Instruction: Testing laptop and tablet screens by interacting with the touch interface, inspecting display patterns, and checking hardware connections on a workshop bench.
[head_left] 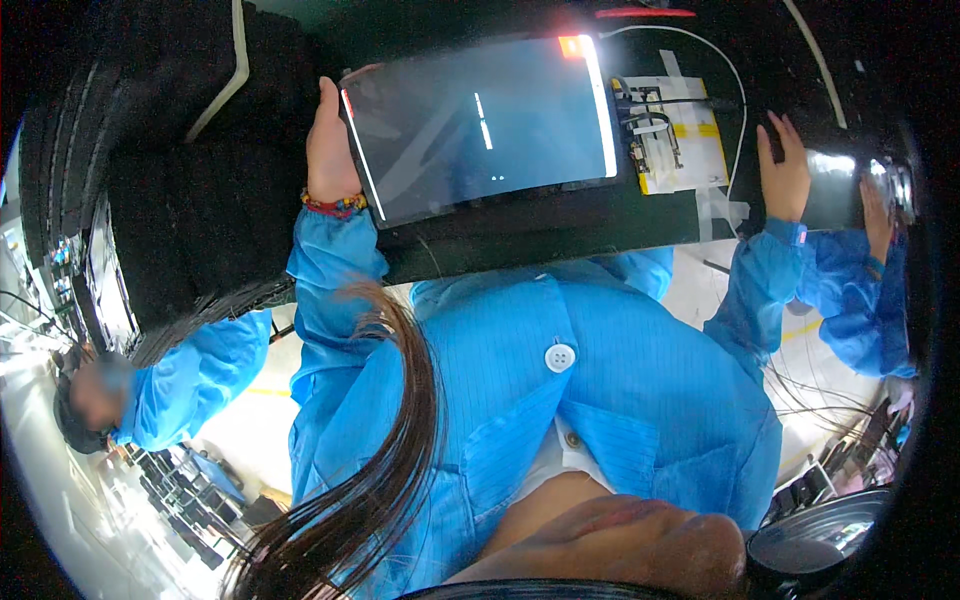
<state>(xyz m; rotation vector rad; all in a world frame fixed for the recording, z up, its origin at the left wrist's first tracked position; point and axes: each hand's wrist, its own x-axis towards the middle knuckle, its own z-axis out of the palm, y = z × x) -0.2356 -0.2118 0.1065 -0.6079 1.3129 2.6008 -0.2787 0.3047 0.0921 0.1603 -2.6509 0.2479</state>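
Observation:
A flat display panel [480, 120], lit dark blue with white bars, is tilted slightly above the dark table. My left hand [335, 150], with a beaded red bracelet at the wrist, holds its left edge; most of those fingers are hidden behind the panel. To the panel's right lies a small circuit board [655, 130] on a white and yellow base, fixed with tape and wired with black and white cables. My right hand [785, 175] is right of this board, near the white cable [742, 110], its fingers extended and holding nothing.
Tall stacks of black sheets or trays [190, 230] stand at the left. Another blue-sleeved hand [876, 215] shows beside a shiny surface at the far right; whether it is a reflection, I cannot tell. A person in blue [200, 385] is at the lower left.

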